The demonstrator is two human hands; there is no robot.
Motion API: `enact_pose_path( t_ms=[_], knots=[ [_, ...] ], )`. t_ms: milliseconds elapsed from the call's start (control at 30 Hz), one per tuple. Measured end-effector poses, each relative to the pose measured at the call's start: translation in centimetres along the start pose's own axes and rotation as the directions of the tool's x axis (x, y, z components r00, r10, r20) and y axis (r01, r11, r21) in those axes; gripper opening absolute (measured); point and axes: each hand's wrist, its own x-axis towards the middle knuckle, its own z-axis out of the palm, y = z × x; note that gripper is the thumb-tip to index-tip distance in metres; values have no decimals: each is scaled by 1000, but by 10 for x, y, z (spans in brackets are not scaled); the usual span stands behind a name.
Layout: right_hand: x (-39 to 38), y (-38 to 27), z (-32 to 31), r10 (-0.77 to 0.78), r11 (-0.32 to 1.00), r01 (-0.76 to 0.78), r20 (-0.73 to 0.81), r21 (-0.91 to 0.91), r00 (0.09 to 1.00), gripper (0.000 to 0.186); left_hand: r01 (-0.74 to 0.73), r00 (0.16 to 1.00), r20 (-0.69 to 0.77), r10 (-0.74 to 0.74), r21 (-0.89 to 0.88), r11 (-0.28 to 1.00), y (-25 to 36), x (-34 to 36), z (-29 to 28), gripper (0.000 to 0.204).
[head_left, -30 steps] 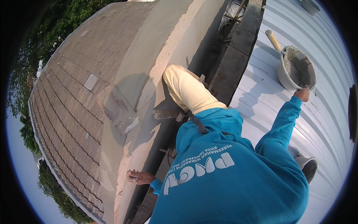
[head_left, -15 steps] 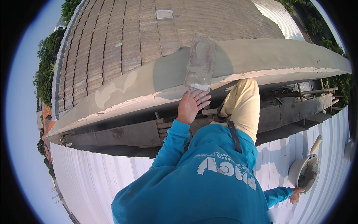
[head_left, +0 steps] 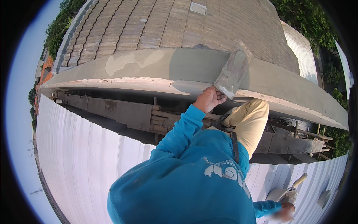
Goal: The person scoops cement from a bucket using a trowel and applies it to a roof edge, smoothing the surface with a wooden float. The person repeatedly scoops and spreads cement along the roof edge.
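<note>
My left hand [head_left: 211, 99] has its fingers curled at the near corner of a grey, cement-smeared rectangular board [head_left: 232, 70], tilted over the plastered ledge [head_left: 194, 63]. At lower right my right hand [head_left: 286, 209], partly blurred, grips the rim of a grey bucket [head_left: 278, 194], from which a pale wooden handle [head_left: 300, 180] sticks up. My bent leg in cream trousers [head_left: 253, 125] rests against the underside of the ledge, below the board.
Brown tiled roofing [head_left: 167, 26] rises beyond the ledge. A dark gap with boards [head_left: 126, 115] and poles [head_left: 317, 136] runs below it. White corrugated metal roofing [head_left: 74, 149] lies nearer, with a grey container [head_left: 323, 199] at right. Trees [head_left: 313, 18] border the roofs.
My left hand has moved from beside the ledge onto the board and closed at its corner. The board sits more tilted. The view has swung round, and my right hand stays at the bucket.
</note>
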Motion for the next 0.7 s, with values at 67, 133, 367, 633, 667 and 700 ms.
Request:
enact_pose_path(
  t_ms=[67,133,367,633,667,700],
  knots=[
    [-7,-20,14,-41,995,38,31,88,999,62,-13,1000,11,12,72,997,-2,0,7,32],
    [-14,-43,30,-74,983,63,61,175,995,62,30,996,77,-35,64,997,-1,-2,16,30],
    [-41,-120,79,-197,910,107,191,401,962,59,-175,857,454,244,-190,966,16,-48,29,62],
    [-87,-196,127,-352,810,72,384,583,854,58,-590,788,170,591,-65,805,105,-146,-11,52],
    [-94,-219,118,-342,778,33,378,628,860,56,-650,760,59,647,70,757,117,-159,-9,51],
    [-99,-234,113,-329,743,-5,373,669,868,55,-668,721,-52,691,215,712,129,-171,-8,49]
  ],
)
